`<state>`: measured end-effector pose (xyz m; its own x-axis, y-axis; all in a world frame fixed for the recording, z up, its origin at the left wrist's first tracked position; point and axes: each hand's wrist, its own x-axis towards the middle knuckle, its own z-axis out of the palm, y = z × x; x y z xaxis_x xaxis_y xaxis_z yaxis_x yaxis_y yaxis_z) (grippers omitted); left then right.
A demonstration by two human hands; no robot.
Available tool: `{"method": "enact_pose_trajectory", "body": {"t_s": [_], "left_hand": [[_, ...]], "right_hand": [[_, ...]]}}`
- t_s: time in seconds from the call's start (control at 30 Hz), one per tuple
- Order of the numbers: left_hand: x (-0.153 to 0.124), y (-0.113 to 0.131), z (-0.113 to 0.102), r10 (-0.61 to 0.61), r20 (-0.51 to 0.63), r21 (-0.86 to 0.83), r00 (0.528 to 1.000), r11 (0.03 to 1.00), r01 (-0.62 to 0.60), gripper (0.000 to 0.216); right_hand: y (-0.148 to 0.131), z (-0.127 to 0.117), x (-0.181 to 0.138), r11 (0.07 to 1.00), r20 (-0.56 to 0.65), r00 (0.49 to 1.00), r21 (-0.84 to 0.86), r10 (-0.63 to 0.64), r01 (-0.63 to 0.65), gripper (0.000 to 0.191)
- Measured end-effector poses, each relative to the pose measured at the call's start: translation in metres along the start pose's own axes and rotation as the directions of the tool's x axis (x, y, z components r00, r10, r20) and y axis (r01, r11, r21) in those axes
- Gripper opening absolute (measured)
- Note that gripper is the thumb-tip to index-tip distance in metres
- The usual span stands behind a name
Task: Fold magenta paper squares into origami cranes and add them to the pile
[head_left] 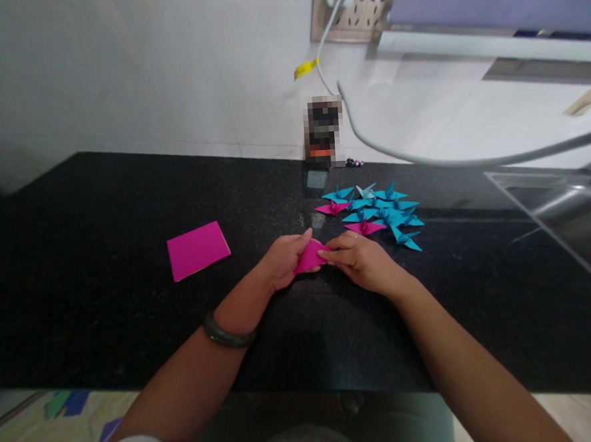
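pink folded paper (pixel 309 255) pinched between both hands' grips, on counter (pixel 102 259)

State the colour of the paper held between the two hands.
Magenta; the folded paper, pinched by left hand and right hand, head view.

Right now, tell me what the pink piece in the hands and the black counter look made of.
Pink piece: thin matte paper, judging by its sharp folds. Counter: polished speckled stone, probably granite; it mirrors things faintly.
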<state>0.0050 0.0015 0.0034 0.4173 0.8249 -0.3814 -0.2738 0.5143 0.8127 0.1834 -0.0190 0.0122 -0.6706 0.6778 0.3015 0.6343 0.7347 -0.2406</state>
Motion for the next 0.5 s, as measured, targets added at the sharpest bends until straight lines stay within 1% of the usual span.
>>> {"method": "enact_pose_trajectory", "body": {"t_s": [0.07, 0.13, 0.2, 0.27, 0.33, 0.4, 0.43, 0.5], "left_hand": [[0.0004, -0.0023, 0.0015, 0.044, -0.025, 0.05, 0.999, 0.998, -0.042, 0.02], [0.0004, -0.0041, 0.0032, 0.081, -0.071, 0.096, 0.994, 0.993, -0.074, 0.014], [0.0, -0.0049, 0.0045, 0.09, -0.111, 0.112, 0.99, 0.991, -0.078, 0.011], [-0.0002, -0.0049, 0.0047, 0.086, -0.114, 0.115, 0.99, 0.991, -0.073, 0.009], [-0.0001, -0.0051, 0.0041, 0.094, -0.105, 0.123, 0.99, 0.989, -0.081, 0.01], [0.0003, -0.0061, 0.0032, 0.12, -0.097, 0.135, 0.988, 0.985, -0.107, 0.011], [0.0005, -0.0069, 0.0029, 0.136, -0.097, 0.141, 0.986, 0.983, -0.121, 0.011], [0.0006, -0.0084, 0.0029, 0.155, -0.098, 0.147, 0.983, 0.979, -0.14, 0.013]], "right_hand": [[-0.0016, -0.0005, 0.0007, 1.0, 0.008, 1.0, -0.002, -0.003, 0.003, 0.029], [-0.003, -0.0011, 0.0012, 1.0, 0.013, 1.0, -0.001, -0.003, 0.003, 0.03], [-0.0036, -0.0015, 0.0011, 1.0, 0.012, 1.0, 0.003, -0.002, 0.002, 0.03], [-0.0035, -0.0014, 0.0007, 1.0, 0.008, 1.0, 0.022, -0.001, 0.001, 0.03], [-0.0032, -0.0005, 0.0003, 0.997, -0.011, 1.0, 0.081, -0.002, 0.003, 0.028], [-0.0036, 0.0012, 0.0007, 0.98, -0.054, 0.999, 0.198, 0.01, 0.001, 0.024], [-0.0042, 0.0024, 0.0013, 0.963, -0.081, 0.996, 0.268, 0.045, -0.022, 0.021], [-0.006, 0.0051, 0.0032, 0.909, -0.141, 0.969, 0.394, 0.202, -0.133, 0.019]]}}
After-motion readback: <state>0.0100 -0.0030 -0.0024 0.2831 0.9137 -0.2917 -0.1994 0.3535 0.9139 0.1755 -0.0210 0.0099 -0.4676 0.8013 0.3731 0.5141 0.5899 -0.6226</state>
